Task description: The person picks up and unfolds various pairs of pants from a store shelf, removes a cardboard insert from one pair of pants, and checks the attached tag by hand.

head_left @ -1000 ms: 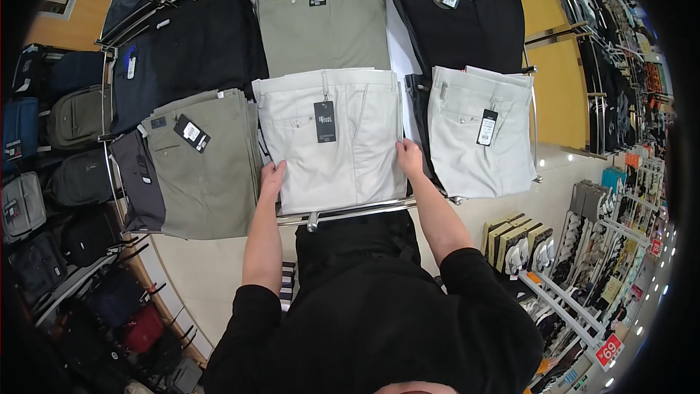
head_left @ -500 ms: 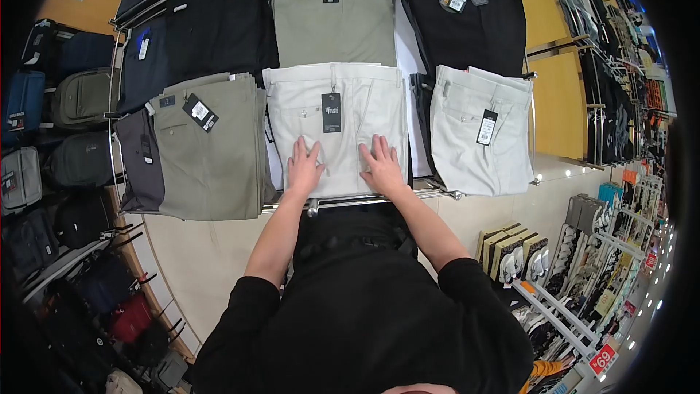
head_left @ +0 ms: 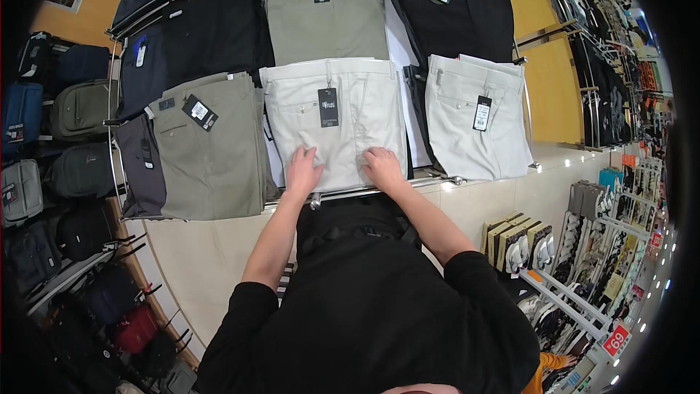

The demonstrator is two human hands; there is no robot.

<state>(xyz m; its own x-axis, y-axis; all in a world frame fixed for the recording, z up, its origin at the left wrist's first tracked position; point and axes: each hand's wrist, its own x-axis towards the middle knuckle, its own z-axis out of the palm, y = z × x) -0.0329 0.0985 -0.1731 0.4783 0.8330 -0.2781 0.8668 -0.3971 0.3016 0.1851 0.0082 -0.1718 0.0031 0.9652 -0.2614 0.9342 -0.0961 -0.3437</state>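
Note:
Folded pale grey trousers (head_left: pixel 339 149) lie on the front of a metal rack, a dark hang tag (head_left: pixel 329 107) on them. My left hand (head_left: pixel 303 172) presses on their lower left part, its fingers bent and closed on the cloth. On the lower right part, my right hand (head_left: pixel 383 169) has its fingers curled in the same way, with small creases beside them. Olive trousers (head_left: pixel 211 157) are folded to the left, and another light grey pair (head_left: pixel 477 142) is to the right.
Behind, higher on the rack, are sage-green trousers (head_left: pixel 324 25) and black trousers (head_left: pixel 456 22). A chrome rail (head_left: pixel 343 194) runs along the front edge. Backpacks (head_left: pixel 80 109) line the left side. Boxed slippers (head_left: pixel 518 241) stand at right. A person's orange sleeve (head_left: pixel 550 362) shows lower right.
My fingers went from spread flat to curled, and both hands drew slightly nearer my body on the pale grey trousers. The view has tilted a little.

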